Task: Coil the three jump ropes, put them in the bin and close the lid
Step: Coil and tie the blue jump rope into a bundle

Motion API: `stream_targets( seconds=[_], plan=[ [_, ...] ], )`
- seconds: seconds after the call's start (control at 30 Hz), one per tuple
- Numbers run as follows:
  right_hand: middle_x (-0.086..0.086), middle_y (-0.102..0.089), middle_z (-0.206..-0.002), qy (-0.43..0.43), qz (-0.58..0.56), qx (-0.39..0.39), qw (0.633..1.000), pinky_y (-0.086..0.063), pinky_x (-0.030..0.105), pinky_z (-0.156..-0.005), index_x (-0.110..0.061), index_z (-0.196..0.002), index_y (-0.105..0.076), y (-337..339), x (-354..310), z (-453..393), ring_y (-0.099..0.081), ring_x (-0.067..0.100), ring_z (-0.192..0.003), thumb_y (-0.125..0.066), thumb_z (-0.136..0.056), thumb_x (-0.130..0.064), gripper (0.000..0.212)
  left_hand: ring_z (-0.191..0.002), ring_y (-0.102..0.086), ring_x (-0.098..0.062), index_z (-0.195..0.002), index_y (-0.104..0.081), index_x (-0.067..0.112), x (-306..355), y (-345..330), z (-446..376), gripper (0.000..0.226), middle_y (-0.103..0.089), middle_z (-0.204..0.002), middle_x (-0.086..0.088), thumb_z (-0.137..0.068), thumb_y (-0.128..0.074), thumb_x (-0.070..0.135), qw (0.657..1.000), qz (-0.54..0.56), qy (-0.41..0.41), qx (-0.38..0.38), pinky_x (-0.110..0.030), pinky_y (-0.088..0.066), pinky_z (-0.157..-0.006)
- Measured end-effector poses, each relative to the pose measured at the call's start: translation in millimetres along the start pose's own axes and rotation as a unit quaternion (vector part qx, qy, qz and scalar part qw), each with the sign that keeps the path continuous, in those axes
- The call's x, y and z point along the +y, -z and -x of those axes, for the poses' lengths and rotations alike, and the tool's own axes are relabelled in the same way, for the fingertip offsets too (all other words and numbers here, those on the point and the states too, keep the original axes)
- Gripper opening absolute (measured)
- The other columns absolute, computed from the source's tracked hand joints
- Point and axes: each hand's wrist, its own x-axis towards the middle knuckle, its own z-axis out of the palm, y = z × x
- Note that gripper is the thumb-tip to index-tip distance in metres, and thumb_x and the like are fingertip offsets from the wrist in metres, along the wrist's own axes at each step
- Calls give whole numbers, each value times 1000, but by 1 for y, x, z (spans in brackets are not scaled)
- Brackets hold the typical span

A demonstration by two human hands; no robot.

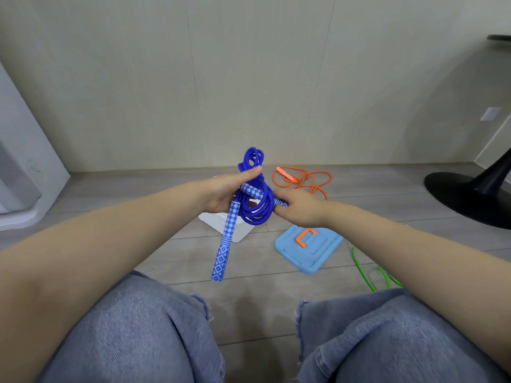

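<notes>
While gripped by both hands [226, 193], braided blue rope [253, 200] coils.

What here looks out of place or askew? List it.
The loose orange jump rope sprawls uncoiled on the floor beyond the light blue plastic bin lid, which lies off the white bin. A bright green rope trails loose to the lid's right. Nothing looks damaged.

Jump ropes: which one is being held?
The blue jump rope, coiled between both hands. The orange jump rope and the green jump rope lie loose on the floor.
</notes>
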Motion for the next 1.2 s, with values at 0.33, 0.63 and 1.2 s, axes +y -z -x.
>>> stream_targets(
  seconds=[0.33,0.63,1.2],
  plan=[
    [5,-62,-104,66,239,10,969,-44,35,-68,-21,-118,-52,-8,-7,-7,-59,30,-95,-41,-96,-31,27,-68,-62,-17,-85,-62,14,6,1,-1,6,-66,-82,-3,-80,-64,16,979,34,-20,202,-29,-52,-71],
    [-5,-49,-71,18,151,72,986,-43,37,-68,-25,-91,-53,15,19,-8,-51,20,-73,-43,-96,-50,27,-82,-63,-12,-88,-58,20,29,37,4,8,-71,-87,8,-88,-51,16,937,189,-70,285,-35,-47,-92],
    [-2,-63,-100,-46,100,42,993,-46,35,-85,-39,-114,-61,36,65,-3,-56,19,-96,-38,-94,-59,36,-79,-70,-22,-98,-55,10,7,71,3,9,-69,-93,-10,-93,-51,17,956,54,-56,283,-30,-58,-61]
  ],
)
